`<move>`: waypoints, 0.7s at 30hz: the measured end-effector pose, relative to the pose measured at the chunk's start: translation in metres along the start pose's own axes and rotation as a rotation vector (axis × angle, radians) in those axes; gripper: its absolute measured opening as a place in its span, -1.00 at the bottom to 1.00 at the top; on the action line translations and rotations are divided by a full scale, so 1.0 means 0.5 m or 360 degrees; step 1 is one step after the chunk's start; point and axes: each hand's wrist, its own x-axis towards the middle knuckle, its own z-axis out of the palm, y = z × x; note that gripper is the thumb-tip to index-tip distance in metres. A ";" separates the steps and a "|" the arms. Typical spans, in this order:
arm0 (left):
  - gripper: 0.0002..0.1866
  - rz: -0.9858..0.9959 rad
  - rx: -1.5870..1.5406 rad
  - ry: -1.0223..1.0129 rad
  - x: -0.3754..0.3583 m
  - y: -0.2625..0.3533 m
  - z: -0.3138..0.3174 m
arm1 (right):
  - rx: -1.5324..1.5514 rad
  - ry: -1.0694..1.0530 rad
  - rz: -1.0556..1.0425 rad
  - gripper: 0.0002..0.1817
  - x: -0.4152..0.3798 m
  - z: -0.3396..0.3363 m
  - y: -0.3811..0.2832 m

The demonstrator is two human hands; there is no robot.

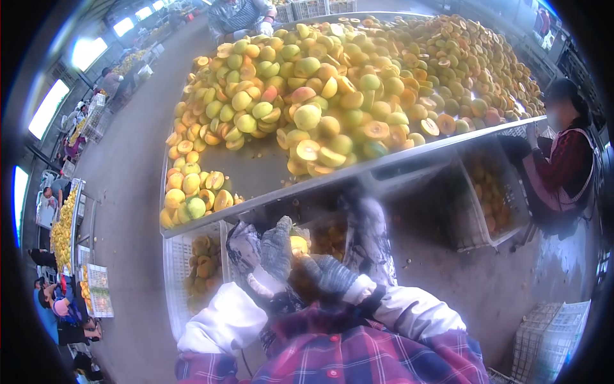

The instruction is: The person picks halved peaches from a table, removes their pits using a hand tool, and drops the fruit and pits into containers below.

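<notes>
Between my two gloved hands, above my lap, is a yellow peach (299, 245). My left hand (276, 251), in a grey knit glove, is closed around its left side. My right hand (331, 274), in a similar glove, curls against the peach from the lower right, its fingers bent; whether it also holds a tool is hidden. Just beyond my hands runs the raised metal edge of a table (384, 160), heaped with whole and halved peaches (307, 115). Below my hands, between my knees, more peaches (329, 240) show in shadow.
A white crate with peaches (203, 265) stands by my left leg, another crate (489, 192) to the right under the table. A person (566, 153) sits at right; another person (240, 16) works across the table. Stacked crates (547, 339) stand lower right. Other tables line the left.
</notes>
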 end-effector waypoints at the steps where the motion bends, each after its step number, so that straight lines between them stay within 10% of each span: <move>1: -0.50 0.0363 0.0311 0.0262 -0.036 0.054 0.019 | 0.0149 -0.0297 0.0202 -0.41 -0.003 0.026 0.016; 2: -0.50 0.0376 0.0312 0.0268 -0.036 0.046 0.035 | 0.0295 -0.0596 0.0403 0.06 -0.010 0.058 0.040; 4: -0.50 0.0316 -0.0079 0.0685 -0.029 0.021 0.051 | -0.0188 -0.0466 0.0329 0.02 -0.017 0.095 0.073; 8: -0.57 0.0164 -0.0497 0.0669 -0.056 0.054 0.080 | 0.0539 -0.0431 0.0658 -0.16 0.036 -0.024 -0.017; 10: -0.60 0.0078 -0.0616 0.0588 -0.048 0.050 0.070 | 0.0090 0.0279 0.0130 -0.71 0.032 -0.019 -0.022; 11: -0.62 0.0120 -0.0436 0.0357 -0.045 0.056 0.048 | 0.1299 0.0200 0.0701 -0.74 0.022 0.005 -0.017; 12: -0.64 0.0175 -0.0279 0.0201 -0.035 0.060 0.032 | 0.1303 0.0178 0.0705 -0.74 0.002 0.057 0.024; 14: -0.67 0.0265 -0.0141 0.0137 -0.031 0.056 0.020 | -0.0931 0.0398 -0.0377 -0.72 -0.026 0.160 0.112; 15: -0.69 0.0341 -0.0102 0.0204 -0.037 0.055 0.023 | -0.0929 0.0409 -0.0378 -0.72 -0.018 0.153 0.097; 19: -0.75 0.0744 0.0050 0.0656 -0.049 0.039 0.062 | 0.0987 0.0600 0.0387 -0.67 -0.012 0.197 0.089; 21: -0.76 0.0774 0.0064 0.0728 -0.048 0.057 0.071 | 0.1194 0.0537 0.0533 -0.70 -0.011 0.182 0.083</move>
